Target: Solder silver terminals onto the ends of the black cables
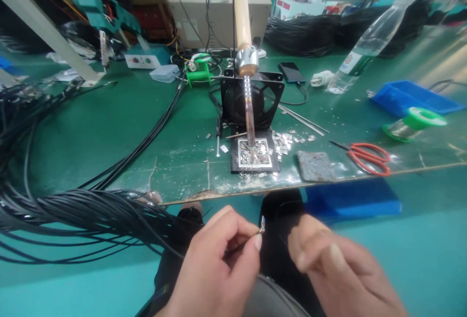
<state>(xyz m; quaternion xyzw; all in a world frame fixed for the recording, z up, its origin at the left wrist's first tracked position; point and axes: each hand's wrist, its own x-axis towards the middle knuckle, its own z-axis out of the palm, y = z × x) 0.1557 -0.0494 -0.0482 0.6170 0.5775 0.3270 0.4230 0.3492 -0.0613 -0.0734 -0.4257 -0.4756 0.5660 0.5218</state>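
Over my lap, my left hand [228, 258] pinches a black cable between thumb and forefinger. The cable's metal-tipped end [262, 224] sticks up past the fingertips. To its right and apart from it, my right hand [332, 258] is closed, its fingers curled in and the thumb pressed to them; anything inside is hidden and motion blurs it. Ahead on the bench, a soldering iron with a wooden handle [241, 18] points down, its tip at a white-framed square [240, 154] filled with small metal pieces. A black fan [272, 108] stands behind the iron's shaft.
A thick bundle of black cables [91, 215] hangs over the bench edge at left. Loose metal pieces [282, 143], a grey block [315, 166], red-handled scissors [370, 156], a green solder spool [419, 120], a blue tray [412, 96] and a bottle [372, 44] lie or stand rightward.
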